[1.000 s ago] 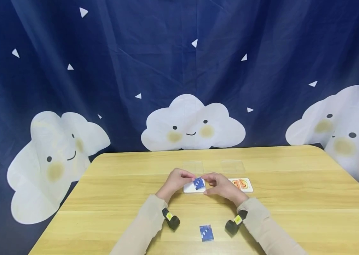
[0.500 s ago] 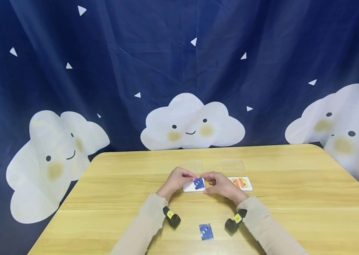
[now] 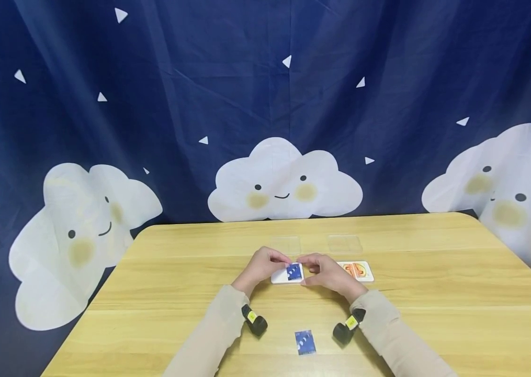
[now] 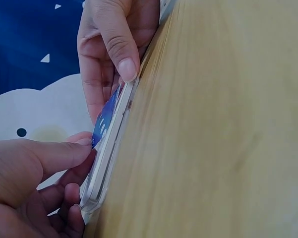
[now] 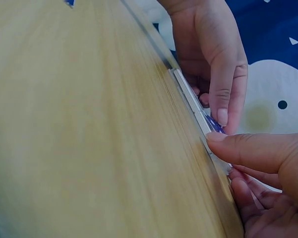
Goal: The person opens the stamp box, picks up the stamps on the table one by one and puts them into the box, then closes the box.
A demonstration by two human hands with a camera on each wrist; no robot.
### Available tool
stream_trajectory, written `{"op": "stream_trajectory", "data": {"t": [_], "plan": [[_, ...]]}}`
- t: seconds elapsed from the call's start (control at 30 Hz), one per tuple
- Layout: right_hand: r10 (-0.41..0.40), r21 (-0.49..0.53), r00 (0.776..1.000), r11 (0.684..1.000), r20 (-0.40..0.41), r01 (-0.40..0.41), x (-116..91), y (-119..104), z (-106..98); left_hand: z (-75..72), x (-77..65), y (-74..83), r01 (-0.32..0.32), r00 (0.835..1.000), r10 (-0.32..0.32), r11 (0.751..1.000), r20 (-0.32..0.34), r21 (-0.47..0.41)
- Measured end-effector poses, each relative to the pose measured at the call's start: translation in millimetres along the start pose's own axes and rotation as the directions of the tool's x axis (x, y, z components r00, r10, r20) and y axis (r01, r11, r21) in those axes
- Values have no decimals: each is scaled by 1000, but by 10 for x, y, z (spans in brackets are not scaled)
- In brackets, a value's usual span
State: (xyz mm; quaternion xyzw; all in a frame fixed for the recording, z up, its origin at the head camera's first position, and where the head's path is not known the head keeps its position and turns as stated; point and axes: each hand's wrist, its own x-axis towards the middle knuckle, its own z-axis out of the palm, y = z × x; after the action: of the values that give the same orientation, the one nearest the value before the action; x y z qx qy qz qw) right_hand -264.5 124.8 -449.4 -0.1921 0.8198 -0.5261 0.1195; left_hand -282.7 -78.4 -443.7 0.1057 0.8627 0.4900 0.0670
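A small blue picture card with white moon shapes lies over the right half of a white card stack in a shallow clear case. My left hand pinches the blue card's far left corner between thumb and forefinger. From the right, my right hand grips the end of the stack, its thumb at the near edge and its fingers at the far edge. In the left wrist view the blue card tilts up a little from the white surface. A second blue moon card lies flat nearer to me.
Just right of my right hand is another white stack with an orange picture, partly covered by that hand. Behind the stacks lie two clear plastic lids, a left one and a right one. A dark blue cloud curtain hangs behind the table.
The blue card has turned slightly and now sits straighter along the right edge of the white stack. Both hands have kept nearly the same place and hold.
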Motion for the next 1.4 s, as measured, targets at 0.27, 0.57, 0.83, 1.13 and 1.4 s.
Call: {"op": "stream_trajectory", "data": {"t": [0.27, 0.57, 0.83, 1.13, 1.4], "plan": [[-3, 1, 1000, 1000, -8, 3, -7, -13, -11, 27, 15, 27, -27, 1000, 27, 1000, -14, 4], [-4, -16, 1000, 1000, -13, 4, -19, -27, -18, 38, 36, 31, -15, 1000, 15, 1000, -17, -17], [-42, -16, 999, 999, 4, 42, -16, -17, -38, 28, 37, -10, -22, 1000, 21, 999, -18, -39], [-59, -2, 998, 998, 3, 59, -15, 18, 6, 4, -10, 1, -8, 1000, 6, 997, -20, -79], [-23, 6, 1000, 1000, -17, 24, -5, 17, 29, -24, -149, 156, -27, 1000, 28, 994, 1, -103]]}}
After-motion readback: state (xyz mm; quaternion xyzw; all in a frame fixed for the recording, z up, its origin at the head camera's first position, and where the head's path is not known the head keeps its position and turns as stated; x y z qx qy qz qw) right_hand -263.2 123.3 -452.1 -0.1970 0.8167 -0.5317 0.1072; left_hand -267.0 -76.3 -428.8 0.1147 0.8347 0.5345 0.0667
